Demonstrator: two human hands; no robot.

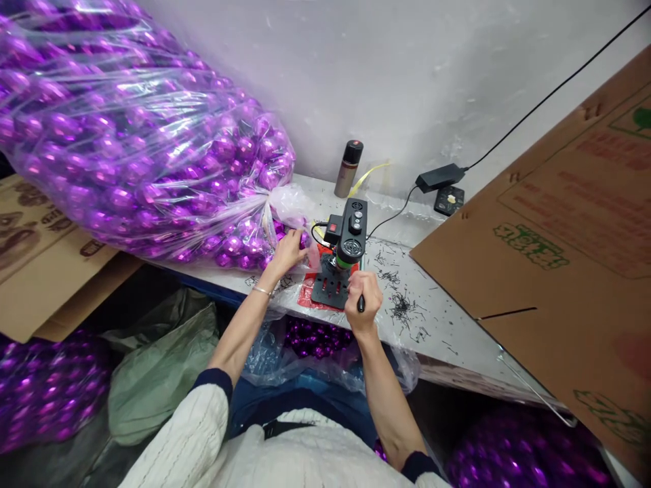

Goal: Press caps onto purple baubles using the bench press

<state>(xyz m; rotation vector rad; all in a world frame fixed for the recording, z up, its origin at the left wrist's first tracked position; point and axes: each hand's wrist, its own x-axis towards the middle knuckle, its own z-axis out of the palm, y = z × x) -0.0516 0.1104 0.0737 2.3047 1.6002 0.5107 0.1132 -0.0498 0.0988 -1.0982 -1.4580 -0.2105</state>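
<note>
At five o'clock from the black device, the right hand clenches a handle, likely for leverage; at nine, the left hand touches baubles, pinch unclear.

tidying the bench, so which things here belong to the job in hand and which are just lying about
Seemingly in use:
black device
black handle, in the right grip
bag of purple balls, by the left grip
red sheet under the device

Probably just lying about:
capped can
yellow strip
cardboard box on the right
</note>
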